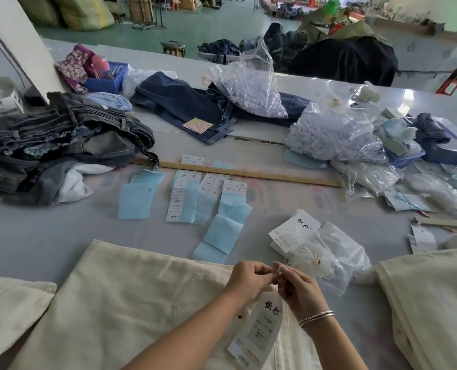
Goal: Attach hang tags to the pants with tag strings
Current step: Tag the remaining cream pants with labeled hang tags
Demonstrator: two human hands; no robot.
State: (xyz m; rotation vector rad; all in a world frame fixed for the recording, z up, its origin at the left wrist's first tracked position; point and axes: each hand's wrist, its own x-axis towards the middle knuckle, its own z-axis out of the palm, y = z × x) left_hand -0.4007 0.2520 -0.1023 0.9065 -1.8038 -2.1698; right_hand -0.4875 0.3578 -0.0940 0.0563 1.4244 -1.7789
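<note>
Both hands meet just beyond the cream cotton pants: left hand and right hand each pinch the thin white tag string, with the glossy white rectangular hang tag lying on the pants below them. Risk, in my judgement: the fine, slippery string could slip free before fastening, or snag strings in the crinkled clear plastic bag just right of the pants.

Single head-worn view, forward and down, close over the table
</note>
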